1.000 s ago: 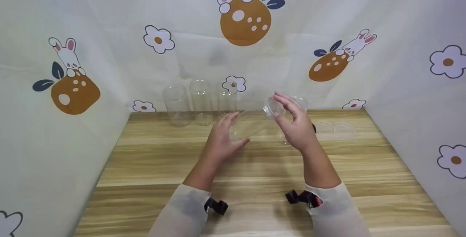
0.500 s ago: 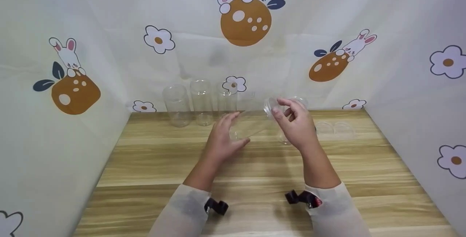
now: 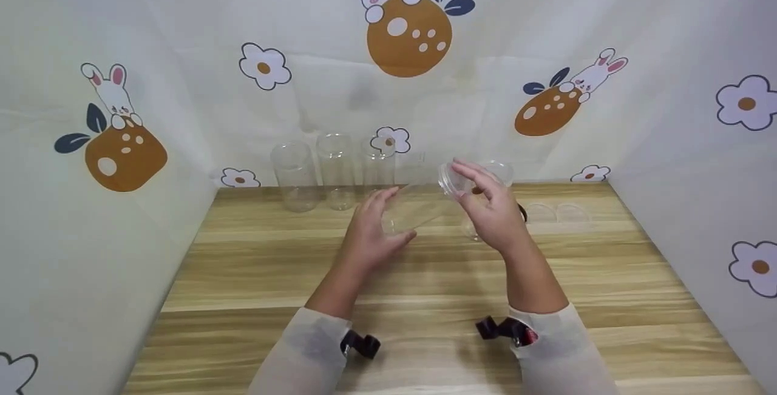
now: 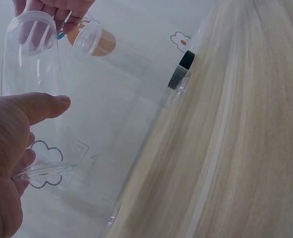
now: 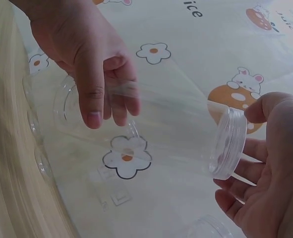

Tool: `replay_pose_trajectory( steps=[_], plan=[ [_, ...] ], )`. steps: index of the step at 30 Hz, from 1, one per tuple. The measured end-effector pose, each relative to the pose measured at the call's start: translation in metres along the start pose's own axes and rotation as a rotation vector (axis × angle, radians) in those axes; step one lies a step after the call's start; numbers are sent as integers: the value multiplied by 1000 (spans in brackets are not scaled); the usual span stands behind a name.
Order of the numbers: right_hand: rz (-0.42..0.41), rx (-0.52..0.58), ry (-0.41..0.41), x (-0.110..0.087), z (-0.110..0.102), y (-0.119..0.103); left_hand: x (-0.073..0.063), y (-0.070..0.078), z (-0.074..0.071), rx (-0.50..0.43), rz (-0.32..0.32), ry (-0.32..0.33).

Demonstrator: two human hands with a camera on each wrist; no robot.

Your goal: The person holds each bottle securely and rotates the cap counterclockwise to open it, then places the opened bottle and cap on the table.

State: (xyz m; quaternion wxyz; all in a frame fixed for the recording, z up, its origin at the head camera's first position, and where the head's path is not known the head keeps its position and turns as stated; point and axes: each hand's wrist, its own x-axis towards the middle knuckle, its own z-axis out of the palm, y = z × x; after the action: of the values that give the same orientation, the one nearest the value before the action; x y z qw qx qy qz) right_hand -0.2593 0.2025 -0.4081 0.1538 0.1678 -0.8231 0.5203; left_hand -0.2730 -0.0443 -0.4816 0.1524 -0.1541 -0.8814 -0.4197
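Observation:
My left hand (image 3: 373, 225) grips a clear plastic jar (image 5: 181, 129) near its base, holding it tilted above the table with its mouth toward my right hand. A clear ridged screw lid (image 3: 449, 179) sits at the jar's mouth. My right hand (image 3: 495, 213) holds this lid by its edge, thumb on one side and fingers on the other. From the right wrist, the lid (image 5: 229, 144) looks in line with the jar's end. The left wrist view shows the right-hand fingers (image 4: 47, 10) behind the lidded end.
Clear jars (image 3: 294, 176) stand in a row at the back left. Another capped jar (image 4: 89, 42) stands behind the right hand. Clear discs like lids (image 3: 557, 214) lie at the right, near a black ring (image 4: 182, 69). Patterned cloth walls (image 3: 328, 97) border the wooden table (image 3: 425, 298).
The right-hand fingers draw in and then spread forward again over the lid, which shifts only slightly. The left hand and jar stay in place.

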Motion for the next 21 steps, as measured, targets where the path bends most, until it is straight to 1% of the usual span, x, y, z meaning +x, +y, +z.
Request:
replay_pose_trajectory(
  steps=[3,6,11,14,18,21],
  plan=[
    [-29,56,-13,0,0,1,0,0,0,-6,1,-1],
    [-39,91,-20,0,1,1,-1,0,0,-10,1,1],
    [-35,105,-21,0,1,-1,0,0,0,-9,-4,4],
    [-32,86,20,0,1,-2,0,1,-1,-9,-6,5],
    [-31,41,100,0,0,0,1,1,-1,-10,-19,-2],
    [-18,-4,145,2,-1,1,0,1,-1,-11,-22,-8]
  ],
)
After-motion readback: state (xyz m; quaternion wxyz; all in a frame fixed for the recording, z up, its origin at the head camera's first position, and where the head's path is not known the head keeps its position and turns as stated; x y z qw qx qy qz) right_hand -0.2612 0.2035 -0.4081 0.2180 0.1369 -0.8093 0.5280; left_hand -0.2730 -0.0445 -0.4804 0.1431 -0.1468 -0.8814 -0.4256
